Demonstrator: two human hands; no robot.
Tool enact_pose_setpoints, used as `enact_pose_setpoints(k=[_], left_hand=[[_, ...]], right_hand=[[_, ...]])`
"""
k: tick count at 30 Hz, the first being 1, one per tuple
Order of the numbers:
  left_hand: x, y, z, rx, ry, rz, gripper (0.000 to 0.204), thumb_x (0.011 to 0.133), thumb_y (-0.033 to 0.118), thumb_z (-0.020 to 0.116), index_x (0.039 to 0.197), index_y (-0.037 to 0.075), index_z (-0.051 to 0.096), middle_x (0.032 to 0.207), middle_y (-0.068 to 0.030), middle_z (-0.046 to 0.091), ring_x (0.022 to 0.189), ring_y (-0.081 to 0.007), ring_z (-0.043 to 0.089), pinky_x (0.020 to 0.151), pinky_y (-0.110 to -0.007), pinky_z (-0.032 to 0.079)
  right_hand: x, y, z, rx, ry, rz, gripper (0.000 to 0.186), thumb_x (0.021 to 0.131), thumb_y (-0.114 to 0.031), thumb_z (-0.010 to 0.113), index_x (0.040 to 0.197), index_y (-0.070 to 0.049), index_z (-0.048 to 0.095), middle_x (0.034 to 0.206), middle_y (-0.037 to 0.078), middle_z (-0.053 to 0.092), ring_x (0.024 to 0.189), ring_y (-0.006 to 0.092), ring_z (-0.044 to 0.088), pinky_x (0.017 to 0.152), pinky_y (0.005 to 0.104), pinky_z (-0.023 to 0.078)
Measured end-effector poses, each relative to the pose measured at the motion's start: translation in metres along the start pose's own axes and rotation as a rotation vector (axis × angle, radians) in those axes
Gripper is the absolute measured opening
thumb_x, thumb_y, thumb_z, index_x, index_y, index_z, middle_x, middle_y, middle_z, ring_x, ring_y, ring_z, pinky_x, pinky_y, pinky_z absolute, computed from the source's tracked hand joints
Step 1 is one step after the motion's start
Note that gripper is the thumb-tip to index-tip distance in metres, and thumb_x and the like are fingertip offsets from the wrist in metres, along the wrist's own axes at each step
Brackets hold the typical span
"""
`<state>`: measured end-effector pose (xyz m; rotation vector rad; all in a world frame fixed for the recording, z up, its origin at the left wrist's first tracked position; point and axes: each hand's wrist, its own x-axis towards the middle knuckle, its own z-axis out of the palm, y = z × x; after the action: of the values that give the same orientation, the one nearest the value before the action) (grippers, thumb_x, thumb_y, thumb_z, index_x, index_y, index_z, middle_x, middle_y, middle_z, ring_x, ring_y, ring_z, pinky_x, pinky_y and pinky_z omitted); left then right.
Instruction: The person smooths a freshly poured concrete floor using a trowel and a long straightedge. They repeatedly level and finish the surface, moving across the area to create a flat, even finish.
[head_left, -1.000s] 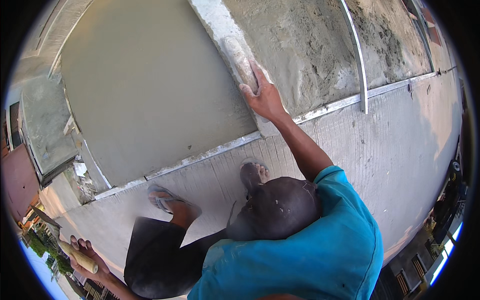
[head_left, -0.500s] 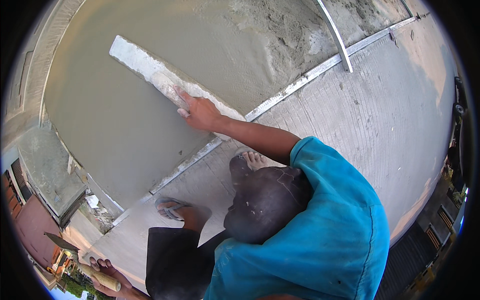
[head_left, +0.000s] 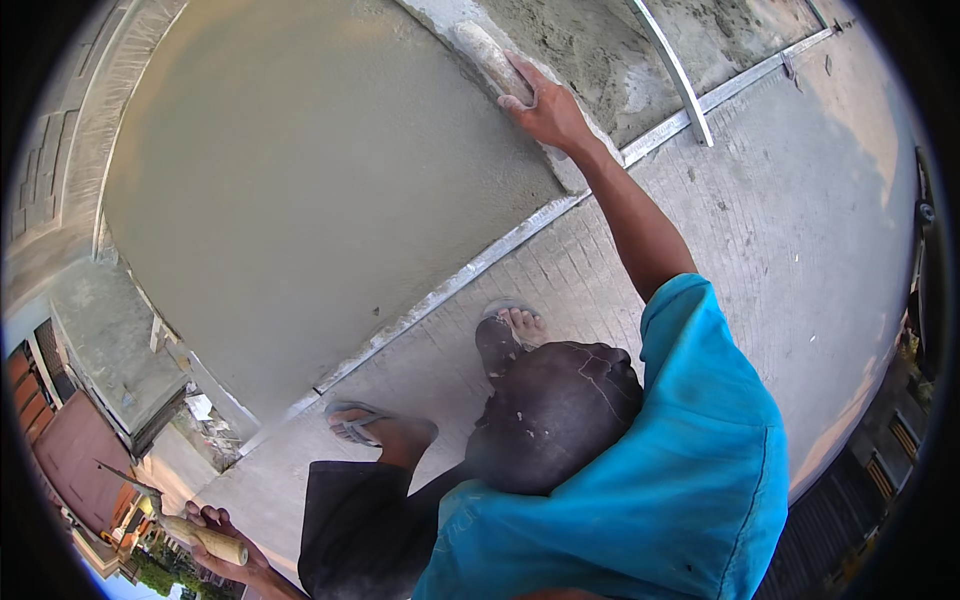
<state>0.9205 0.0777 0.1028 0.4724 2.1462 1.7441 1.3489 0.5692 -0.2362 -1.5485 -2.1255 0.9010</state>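
Observation:
My right hand, arm stretched far forward, grips the handle of a long whitish float. The float lies across wet grey concrete, its near end by the metal edge strip. Behind the float the concrete is smooth; beyond it, rough concrete shows lumps. Low at the left, my left hand holds a pointing trowel by its wooden handle, in the air away from the slab. The trowel's thin dark blade points up and left.
A long metal bar lies across the rough concrete and overhangs the strip. My sandalled feet stand on grooved pavement alongside. At the left are a raised concrete block and some rubble. A curb bounds the far left side.
My right hand has slid the float forward and right across the wet concrete, leaving a wider smooth area behind. My left hand, still with the trowel, has barely moved.

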Motion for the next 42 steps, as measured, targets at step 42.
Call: enact_pose_setpoints(k=[42], left_hand=[[-0.002,-0.151,0.342,-0.306,-0.129,-0.432,0.035,0.093,0.034,0.054,0.108,0.003,0.060,0.107,-0.0101,0.060,0.098,-0.0226,0.059,0.090,-0.037,0.048]], right_hand=[[-0.114,-0.222,0.101,0.850,-0.272,-0.391,0.046,0.103,-0.042,0.046,0.135,-0.009,0.053,0.132,0.019,0.061,0.116,0.0411,0.061,0.095,0.0462,0.050]])
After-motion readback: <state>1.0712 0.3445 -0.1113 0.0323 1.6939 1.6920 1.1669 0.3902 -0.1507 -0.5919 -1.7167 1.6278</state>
